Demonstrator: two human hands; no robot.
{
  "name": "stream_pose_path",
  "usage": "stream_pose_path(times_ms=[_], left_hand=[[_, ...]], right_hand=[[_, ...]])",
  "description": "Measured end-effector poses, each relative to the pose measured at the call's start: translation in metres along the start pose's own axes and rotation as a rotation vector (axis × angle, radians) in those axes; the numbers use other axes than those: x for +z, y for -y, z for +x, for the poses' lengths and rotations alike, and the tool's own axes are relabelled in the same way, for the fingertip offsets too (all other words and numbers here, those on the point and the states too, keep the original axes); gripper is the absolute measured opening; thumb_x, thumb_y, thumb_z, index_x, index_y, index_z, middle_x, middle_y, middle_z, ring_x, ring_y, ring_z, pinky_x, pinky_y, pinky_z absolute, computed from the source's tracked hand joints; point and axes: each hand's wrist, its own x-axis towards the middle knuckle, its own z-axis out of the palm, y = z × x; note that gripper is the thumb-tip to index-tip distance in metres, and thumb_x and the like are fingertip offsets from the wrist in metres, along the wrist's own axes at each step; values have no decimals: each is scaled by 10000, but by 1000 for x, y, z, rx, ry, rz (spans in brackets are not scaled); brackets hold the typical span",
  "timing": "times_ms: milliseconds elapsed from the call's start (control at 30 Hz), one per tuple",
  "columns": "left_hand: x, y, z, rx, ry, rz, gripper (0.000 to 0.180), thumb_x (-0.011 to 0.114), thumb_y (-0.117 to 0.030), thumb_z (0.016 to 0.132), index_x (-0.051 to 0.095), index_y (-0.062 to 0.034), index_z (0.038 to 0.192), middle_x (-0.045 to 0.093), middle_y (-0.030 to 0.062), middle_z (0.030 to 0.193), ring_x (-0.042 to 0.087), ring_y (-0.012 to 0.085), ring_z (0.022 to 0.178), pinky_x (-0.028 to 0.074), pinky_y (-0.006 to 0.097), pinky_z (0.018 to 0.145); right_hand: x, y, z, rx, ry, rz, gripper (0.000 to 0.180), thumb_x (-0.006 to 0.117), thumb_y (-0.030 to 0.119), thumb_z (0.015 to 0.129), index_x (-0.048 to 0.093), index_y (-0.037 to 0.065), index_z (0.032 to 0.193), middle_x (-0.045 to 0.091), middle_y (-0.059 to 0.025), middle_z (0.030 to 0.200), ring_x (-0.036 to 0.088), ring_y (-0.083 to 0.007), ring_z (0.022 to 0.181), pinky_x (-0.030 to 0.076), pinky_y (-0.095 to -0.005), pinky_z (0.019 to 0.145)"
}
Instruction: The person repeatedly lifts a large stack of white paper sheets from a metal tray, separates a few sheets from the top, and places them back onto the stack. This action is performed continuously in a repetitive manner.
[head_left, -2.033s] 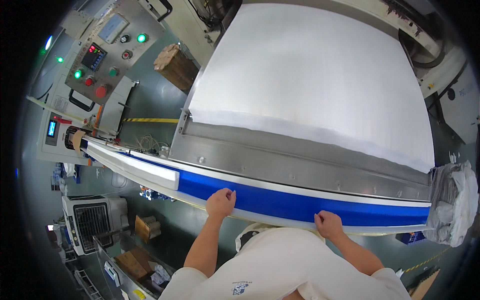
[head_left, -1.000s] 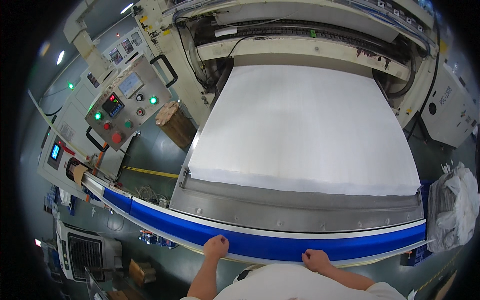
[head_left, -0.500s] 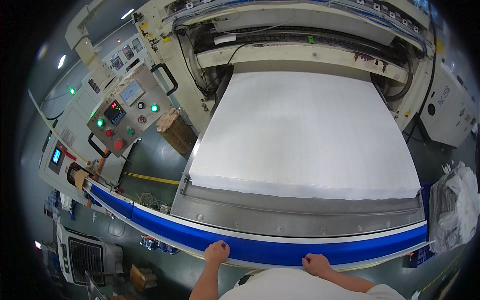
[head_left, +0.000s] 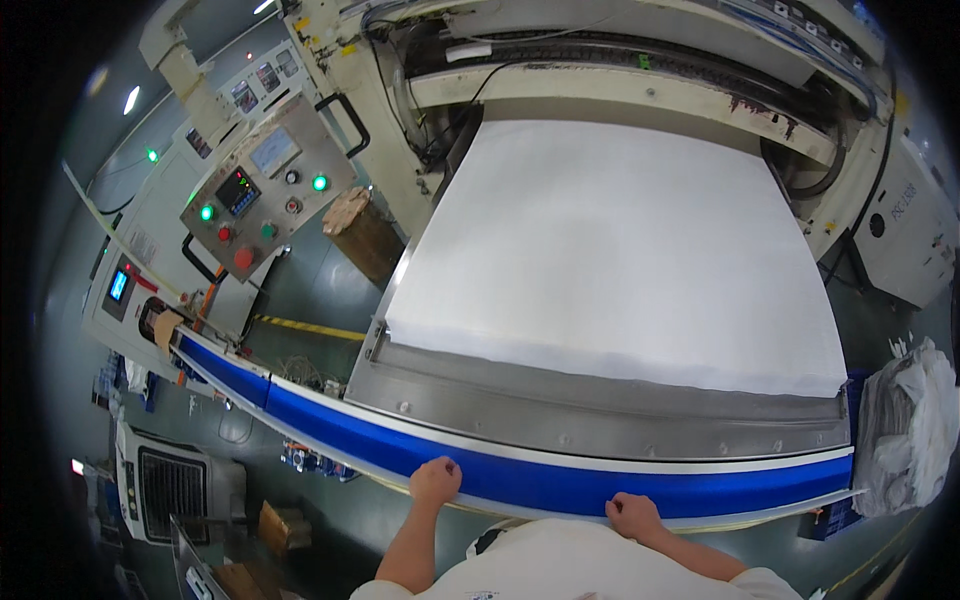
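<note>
My left hand (head_left: 436, 480) is curled into a loose fist over the near edge of a long blue belt (head_left: 540, 494). To its right, my right hand (head_left: 633, 515), also curled, rests at the same near edge. Nothing shows in either fist. Beyond the belt is a bare metal plate (head_left: 600, 418), with a wide white sheet (head_left: 620, 250) lying flat behind it. The sheet's far end runs under the crossbeam of a large cream-coloured machine (head_left: 640, 95). Neither hand touches the sheet.
At left hangs a control panel (head_left: 270, 185) with lit green buttons and a red knob. Behind it stands a brown roll (head_left: 362, 236). Bundled white material (head_left: 908, 430) is piled at right. A white cooler-like unit (head_left: 180, 485) and a cardboard box (head_left: 284, 527) are on the floor at lower left.
The whole view has shifted and turned slightly. My hands stay curled at the belt's edge, the left a little farther forward. The band along the sheet's near edge looks less distinct.
</note>
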Motion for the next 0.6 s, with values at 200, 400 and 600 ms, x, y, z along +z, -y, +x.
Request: stream_pose_path(times_ms=[200,400,600], left_hand=[[1,2,1,5,-20,9,191,581,-308,798,670,-142,829,683,94,829,651,302,794,519,405,727],[4,4,1,2,-13,1,193,575,-307,805,667,-140,835,682,96,846,649,300,816,516,407,739],[1,-2,1,-11,22,4,192,562,-303,819,658,-138,832,680,86,864,644,302,829,511,411,739]], right_hand=[[-3,4,0,25,37,-7,290,526,334,844,658,76,848,667,-152,814,634,-350,775,504,-436,701],[-2,4,-1,24,41,-10,287,528,333,844,656,76,836,666,-152,807,633,-349,772,502,-437,695],[-2,2,-1,55,48,-4,289,522,339,849,651,80,852,665,-150,816,632,-350,779,499,-436,694]])
